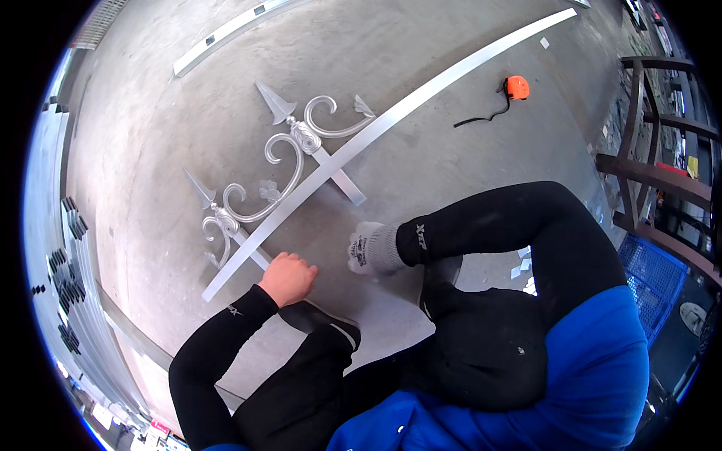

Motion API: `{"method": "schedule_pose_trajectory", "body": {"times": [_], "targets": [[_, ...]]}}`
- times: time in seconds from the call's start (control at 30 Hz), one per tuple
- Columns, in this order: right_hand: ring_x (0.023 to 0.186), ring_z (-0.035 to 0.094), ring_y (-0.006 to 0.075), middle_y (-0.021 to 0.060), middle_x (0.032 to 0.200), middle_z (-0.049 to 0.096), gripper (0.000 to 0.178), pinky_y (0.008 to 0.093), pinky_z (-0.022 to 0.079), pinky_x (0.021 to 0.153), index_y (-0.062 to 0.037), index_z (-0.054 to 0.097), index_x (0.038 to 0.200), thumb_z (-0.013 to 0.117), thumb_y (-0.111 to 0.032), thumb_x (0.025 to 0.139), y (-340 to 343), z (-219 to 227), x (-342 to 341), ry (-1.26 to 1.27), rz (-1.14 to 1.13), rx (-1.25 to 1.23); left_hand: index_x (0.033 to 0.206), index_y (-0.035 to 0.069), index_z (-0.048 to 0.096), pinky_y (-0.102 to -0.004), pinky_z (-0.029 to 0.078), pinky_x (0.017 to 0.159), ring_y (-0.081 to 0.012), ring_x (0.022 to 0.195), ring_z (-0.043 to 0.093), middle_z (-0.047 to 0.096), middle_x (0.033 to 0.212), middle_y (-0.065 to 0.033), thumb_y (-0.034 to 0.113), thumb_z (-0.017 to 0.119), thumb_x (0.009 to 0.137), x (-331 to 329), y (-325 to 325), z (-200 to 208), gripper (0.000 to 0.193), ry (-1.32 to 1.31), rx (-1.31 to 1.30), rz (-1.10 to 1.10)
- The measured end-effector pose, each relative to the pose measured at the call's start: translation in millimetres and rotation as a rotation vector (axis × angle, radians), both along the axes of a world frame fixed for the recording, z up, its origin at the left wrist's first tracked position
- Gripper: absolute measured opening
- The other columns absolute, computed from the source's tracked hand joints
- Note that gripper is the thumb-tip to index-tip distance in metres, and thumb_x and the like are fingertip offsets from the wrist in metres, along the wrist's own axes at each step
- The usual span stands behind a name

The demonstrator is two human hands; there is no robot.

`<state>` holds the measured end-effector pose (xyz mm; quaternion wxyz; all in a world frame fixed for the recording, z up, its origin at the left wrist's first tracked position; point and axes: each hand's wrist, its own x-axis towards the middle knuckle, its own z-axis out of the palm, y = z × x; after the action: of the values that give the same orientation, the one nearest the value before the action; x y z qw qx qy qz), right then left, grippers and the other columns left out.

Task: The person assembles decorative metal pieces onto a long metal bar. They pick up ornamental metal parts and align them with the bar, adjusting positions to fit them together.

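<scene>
On the concrete floor lies a long flat silver metal bar, running diagonally. Two silver fence ornaments with spear tips and scrolls, a farther one and a nearer one, lie with their posts crossing it. My bare left hand is closed at the lower end of the nearer ornament's post, whose end it hides. My right hand, in a grey knit glove, is curled closed to the right of it, just below the farther post's lower end. Whatever its fingers may hold is hidden.
An orange tape measure with a black strap lies beyond the bar. Another silver bar lies at the far left. Dark metal framework and a blue crate stand at right; stacked metal profiles line the left.
</scene>
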<state>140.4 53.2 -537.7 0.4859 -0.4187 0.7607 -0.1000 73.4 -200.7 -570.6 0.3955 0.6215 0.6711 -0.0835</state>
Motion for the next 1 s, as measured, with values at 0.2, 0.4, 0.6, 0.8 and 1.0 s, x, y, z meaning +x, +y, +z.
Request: {"method": "schedule_pose_trajectory", "body": {"times": [0.2,0.4,0.6,0.8,1.0], "targets": [[0.111,0.071,0.0296,0.0105,0.113,0.076,0.036,0.0436,0.056,0.09,-0.0119,0.077,0.11,0.08,-0.04,0.088,1.3,1.6,1.5,0.01,-0.032,-0.01,0.093,0.012,0.071,-0.043,0.051,0.08,-0.0283,0.088,0.07,0.071,0.08,-0.0068,0.03,0.073,0.087,0.4,2.7,4.7,0.02,-0.01,0.002,-0.011],[0.11,0.072,0.0302,0.0108,0.112,0.077,0.036,0.0438,0.055,0.09,-0.0124,0.077,0.111,0.079,-0.039,0.087,0.3,3.7,-0.7,0.006,-0.016,0.005,0.094,0.012,0.071,-0.043,0.051,0.08,-0.0279,0.088,0.07,0.072,0.081,-0.0068,0.033,0.074,0.086,-0.5,0.1,3.3,0.022,-0.002,0.027,-0.018],[0.11,0.071,0.0299,0.01,0.111,0.076,0.032,0.0438,0.054,0.09,-0.0126,0.077,0.108,0.078,-0.038,0.088,0.7,-1.2,2.0,0.01,-0.034,-0.017,0.091,0.012,0.071,-0.0427,0.05,0.078,-0.0281,0.087,0.07,0.071,0.079,-0.007,0.028,0.072,0.086,-1.0,3.1,6.6,0.017,-0.004,0.023,-0.021],[0.101,0.076,0.0293,0.0105,0.101,0.079,0.03,0.044,0.058,0.083,-0.012,0.081,0.104,0.078,-0.036,0.086,4.3,-10.3,6.5,0.102,-0.066,-0.119,0.091,0.011,0.07,-0.0437,0.051,0.078,-0.0295,0.086,0.07,0.071,0.08,-0.0083,0.032,0.075,0.083,2.3,-2.8,-0.2,0.022,0.009,0.029,0.007],[0.102,0.074,0.0295,0.0106,0.101,0.078,0.03,0.0436,0.056,0.083,-0.0116,0.079,0.102,0.077,-0.037,0.088,6.9,-19.6,13.8,0.13,-0.092,-0.131,0.086,0.011,0.069,-0.0426,0.051,0.075,-0.0289,0.081,0.069,0.068,0.072,-0.007,0.029,0.073,0.082,2.5,1.4,-2.2,0.018,0.035,0.098,0.015]]}}
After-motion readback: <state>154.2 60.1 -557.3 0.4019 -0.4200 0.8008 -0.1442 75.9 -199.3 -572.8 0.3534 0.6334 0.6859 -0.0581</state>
